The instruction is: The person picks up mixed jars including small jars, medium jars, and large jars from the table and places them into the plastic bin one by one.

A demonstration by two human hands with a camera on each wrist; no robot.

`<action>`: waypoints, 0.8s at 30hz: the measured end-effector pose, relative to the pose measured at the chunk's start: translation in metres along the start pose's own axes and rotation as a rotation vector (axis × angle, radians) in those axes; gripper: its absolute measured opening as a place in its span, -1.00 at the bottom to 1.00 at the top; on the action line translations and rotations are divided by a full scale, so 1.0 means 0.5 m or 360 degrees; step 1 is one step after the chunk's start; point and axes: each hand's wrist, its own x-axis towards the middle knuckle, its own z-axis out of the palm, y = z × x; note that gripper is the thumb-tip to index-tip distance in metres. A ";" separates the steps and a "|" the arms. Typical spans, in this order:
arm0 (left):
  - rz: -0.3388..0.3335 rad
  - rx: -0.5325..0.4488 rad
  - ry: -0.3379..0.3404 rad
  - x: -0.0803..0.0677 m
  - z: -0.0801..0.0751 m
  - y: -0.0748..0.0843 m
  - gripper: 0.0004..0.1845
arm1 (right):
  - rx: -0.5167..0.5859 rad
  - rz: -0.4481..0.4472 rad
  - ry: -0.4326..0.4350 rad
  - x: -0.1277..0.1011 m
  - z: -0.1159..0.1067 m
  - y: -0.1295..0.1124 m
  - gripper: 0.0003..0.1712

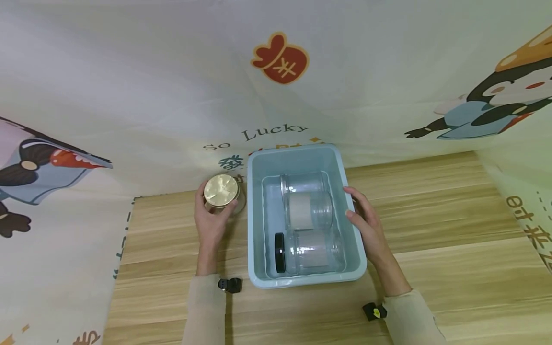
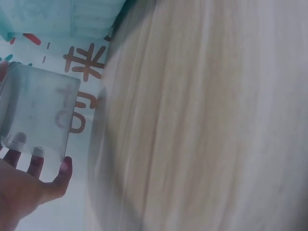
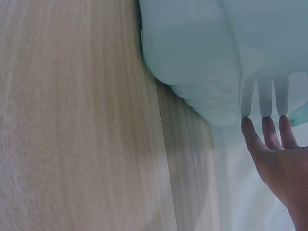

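My left hand (image 1: pixel 211 218) grips a clear jar (image 2: pixel 41 108) with a gold lid (image 1: pixel 221 190) on top. It stands just left of a light blue plastic bin (image 1: pixel 255 230). In the left wrist view, the jar appears off the tabletop, with fingertips against its side and lower edge. My right hand (image 1: pixel 366 225) rests on the bin's right rim, two fingertips over its edge. From the right wrist view, straight fingers (image 3: pixel 268 132) touch the outer wall. Inside the bin, clear jars lie on their sides: one at the back (image 1: pixel 304 183), a labelled middle one (image 1: pixel 300 211), and a black-lidded front one (image 1: pixel 312 251).
Beneath the bin is a wood-grain table (image 1: pixel 431 220), extending to both sides. A printed cloth (image 1: pixel 181 96) hangs close behind the bin and around the table. Black straps with small devices (image 1: pixel 230 285) sit at both wrists.
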 end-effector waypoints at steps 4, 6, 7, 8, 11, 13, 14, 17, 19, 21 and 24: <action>0.0007 0.0009 -0.0010 -0.004 -0.003 0.003 -0.08 | 0.0008 0.0003 0.0000 0.000 0.000 0.000 -0.46; 0.0031 0.0025 -0.0015 -0.005 -0.006 0.005 -0.08 | 0.0006 0.0007 -0.0001 0.000 0.001 -0.001 -0.46; 0.0041 0.0033 -0.0016 -0.007 -0.007 0.006 -0.09 | 0.0005 0.0009 -0.0003 0.000 0.001 -0.001 -0.46; 0.0052 0.0043 -0.0018 -0.008 -0.009 0.009 -0.09 | 0.0003 0.0011 -0.0005 0.000 0.001 -0.002 -0.46; 0.0068 0.0081 -0.0022 -0.011 -0.013 0.015 -0.09 | -0.0009 0.0023 -0.0011 0.000 0.001 -0.004 -0.46; 0.0069 0.0100 -0.0035 -0.014 -0.016 0.020 -0.09 | -0.0022 0.0027 -0.0010 0.001 0.002 -0.005 -0.46; 0.0071 0.0105 -0.0040 -0.014 -0.017 0.022 -0.09 | -0.0026 0.0028 -0.0011 0.001 0.002 -0.005 -0.46; 0.0083 0.0110 -0.0054 -0.016 -0.021 0.027 -0.07 | -0.0033 0.0027 -0.0022 0.001 0.003 -0.005 -0.46; 0.0088 0.0108 -0.0057 -0.017 -0.023 0.029 -0.07 | -0.0027 0.0022 -0.0032 0.001 0.004 -0.004 -0.46; 0.0093 0.0105 -0.0062 -0.017 -0.025 0.030 -0.07 | -0.0028 0.0021 -0.0040 0.001 0.005 -0.003 -0.46; 0.0093 0.0107 -0.0073 -0.018 -0.027 0.032 -0.06 | -0.0032 0.0021 -0.0039 0.003 0.004 -0.002 -0.46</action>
